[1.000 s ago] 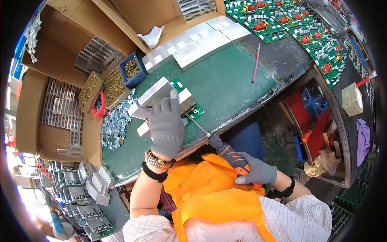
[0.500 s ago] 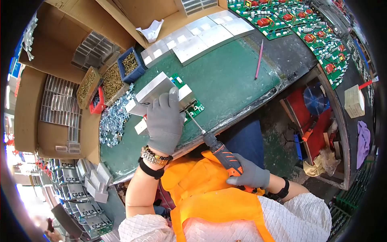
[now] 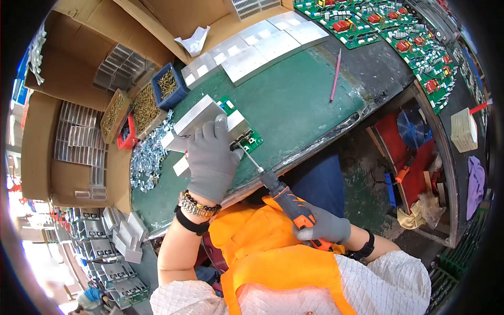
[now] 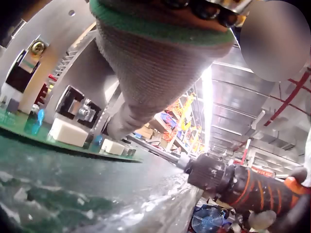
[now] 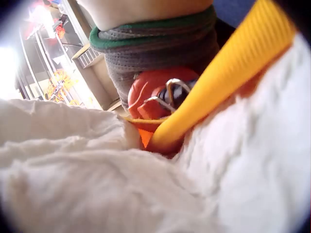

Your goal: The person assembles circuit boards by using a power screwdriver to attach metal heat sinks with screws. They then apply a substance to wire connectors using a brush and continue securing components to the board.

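Observation:
My gloved left hand holds an aluminium heat sink that stands on a green circuit board on the bench. Its thumb is beside the driver's tip. My gloved right hand grips an orange and black power screwdriver, whose long bit slants up to the board's near edge. In the left wrist view, the screwdriver reaches in from the right, its bit tip hidden behind the glove. A screw and clip show on the metal there. The orange handle end shows in the right wrist view.
Behind the board lie flat metal plates. Loose metal clips, a blue bin of screws and cardboard boxes are at left. A pink pen lies at right, with more circuit boards beyond.
The board and both hands appear slightly farther left in the head view. The screwdriver has shifted left too, with its bit still at the board's near edge.

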Available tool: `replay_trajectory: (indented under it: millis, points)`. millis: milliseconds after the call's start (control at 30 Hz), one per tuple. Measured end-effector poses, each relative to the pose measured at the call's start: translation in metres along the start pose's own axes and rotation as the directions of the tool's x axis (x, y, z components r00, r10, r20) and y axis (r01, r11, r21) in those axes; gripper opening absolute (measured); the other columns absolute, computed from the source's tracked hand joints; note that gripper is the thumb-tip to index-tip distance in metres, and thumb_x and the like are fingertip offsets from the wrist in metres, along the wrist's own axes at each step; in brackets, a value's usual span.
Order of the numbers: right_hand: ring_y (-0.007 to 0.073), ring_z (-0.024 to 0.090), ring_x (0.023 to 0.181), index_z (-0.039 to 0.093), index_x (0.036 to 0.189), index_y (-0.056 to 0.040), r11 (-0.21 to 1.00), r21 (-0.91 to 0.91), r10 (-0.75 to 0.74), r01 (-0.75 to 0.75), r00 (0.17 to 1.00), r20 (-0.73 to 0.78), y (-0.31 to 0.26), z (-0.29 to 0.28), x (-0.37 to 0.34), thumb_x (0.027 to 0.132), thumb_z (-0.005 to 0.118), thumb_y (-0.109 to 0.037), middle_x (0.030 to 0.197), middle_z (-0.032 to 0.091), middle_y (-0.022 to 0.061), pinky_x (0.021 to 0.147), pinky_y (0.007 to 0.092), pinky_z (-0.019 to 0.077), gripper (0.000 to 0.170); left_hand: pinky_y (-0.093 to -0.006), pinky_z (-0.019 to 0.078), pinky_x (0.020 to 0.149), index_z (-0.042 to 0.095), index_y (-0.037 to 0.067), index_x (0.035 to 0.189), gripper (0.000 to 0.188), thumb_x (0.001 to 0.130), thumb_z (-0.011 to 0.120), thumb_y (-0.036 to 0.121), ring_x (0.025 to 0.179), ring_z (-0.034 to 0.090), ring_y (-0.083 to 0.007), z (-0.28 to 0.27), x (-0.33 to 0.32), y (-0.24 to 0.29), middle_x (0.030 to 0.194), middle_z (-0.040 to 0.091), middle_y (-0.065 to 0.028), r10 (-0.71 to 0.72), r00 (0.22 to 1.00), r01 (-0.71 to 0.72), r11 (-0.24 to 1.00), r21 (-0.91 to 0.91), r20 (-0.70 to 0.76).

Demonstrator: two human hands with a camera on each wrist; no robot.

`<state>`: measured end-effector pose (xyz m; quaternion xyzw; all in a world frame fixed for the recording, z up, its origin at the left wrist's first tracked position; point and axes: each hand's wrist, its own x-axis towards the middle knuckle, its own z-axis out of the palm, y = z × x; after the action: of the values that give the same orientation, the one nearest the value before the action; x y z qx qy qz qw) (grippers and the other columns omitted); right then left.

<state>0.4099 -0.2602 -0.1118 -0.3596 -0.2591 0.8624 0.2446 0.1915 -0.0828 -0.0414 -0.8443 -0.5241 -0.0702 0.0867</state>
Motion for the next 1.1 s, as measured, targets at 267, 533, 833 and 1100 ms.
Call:
replay_trajectory:
  millis: [267,533,833,1100]
  points:
    - [0.0121,0.054,0.095,0.03,0.143,-0.0005,0.971,-0.235,-0.009,-0.037,0.982,-0.19,-0.01,0.001,-0.013,0.07,0.083,-0.025,0.11,0.054,0.0067,0.084,0.0271,0.0477,0.093,-0.0389,0.0493,0.079,0.051,0.0,0.113,0.074,0.059,0.087,0.034,0.092,0.059,-0.0313,-0.001,0.01,0.014,0.098,0.057,-0.0131,-0.06,0.997,0.058,0.998,0.038,0.038]
    - [0.0127,0.054,0.094,0.033,0.141,-0.0005,0.959,-0.281,-0.018,-0.042,0.978,-0.208,-0.013,-0.003,-0.013,0.07,0.083,-0.027,0.108,0.055,0.0075,0.085,0.0275,0.0478,0.091,-0.0385,0.0498,0.074,0.054,0.0,0.105,0.068,0.058,0.086,0.037,0.087,0.06,-0.0303,0.003,0.012,0.014,0.091,0.057,-0.0121,-0.05,0.999,0.05,0.997,0.058,-0.008]
    - [0.0142,0.054,0.096,0.036,0.14,-0.0013,0.959,-0.283,-0.04,-0.021,0.977,-0.209,-0.021,-0.006,-0.015,0.07,0.083,-0.026,0.109,0.055,0.0083,0.086,0.0283,0.0475,0.088,-0.0389,0.0489,0.073,0.055,0.001,0.103,0.068,0.057,0.085,0.042,0.084,0.06,-0.0306,0.004,0.013,0.013,0.089,0.057,-0.0117,-0.033,0.999,0.035,0.998,0.046,-0.038]
    - [0.0106,0.057,0.079,0.035,0.139,-0.0016,0.981,-0.188,0.015,-0.053,0.981,-0.195,-0.019,0.001,-0.013,0.074,0.08,-0.022,0.097,0.057,0.0046,0.069,0.0266,0.051,0.081,-0.0419,0.0466,0.076,0.055,0.003,0.104,0.067,0.058,0.084,0.042,0.086,0.059,-0.032,0.005,0.014,0.007,0.09,0.057,-0.0113,-0.015,1.0,0.015,1.0,-0.011,-0.015]
